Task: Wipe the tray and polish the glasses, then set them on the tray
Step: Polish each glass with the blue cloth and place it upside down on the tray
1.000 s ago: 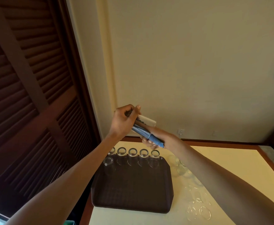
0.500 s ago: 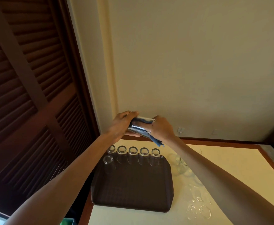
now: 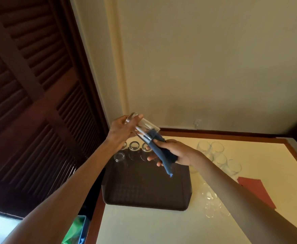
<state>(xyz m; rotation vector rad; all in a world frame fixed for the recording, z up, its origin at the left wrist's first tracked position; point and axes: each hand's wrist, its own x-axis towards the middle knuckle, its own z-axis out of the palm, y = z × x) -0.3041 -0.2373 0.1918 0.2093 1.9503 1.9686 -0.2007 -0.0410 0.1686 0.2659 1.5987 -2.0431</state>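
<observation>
We hold a glass (image 3: 144,126) tilted in the air above the far edge of the tray (image 3: 144,187). Our left hand (image 3: 121,131) grips it round the base end, fingers curled over the bottom. Our right hand (image 3: 177,152) is clenched on a blue cloth (image 3: 161,155), whose upper end reaches into the glass's mouth while its tail hangs down over the tray.

The glass looks thin-walled, light and breakable, and smooth enough to slip. We judge the thick base is the safe place to hold it, with only gentle pressure at the rim. The cloth is soft and limp, so we have to bunch it to push it inside.

Other glasses (image 3: 134,145) stand upside down along the tray's far edge. More glasses (image 3: 214,148) wait on the tabletop (image 3: 161,222) to the right, near a red sheet (image 3: 253,189).
</observation>
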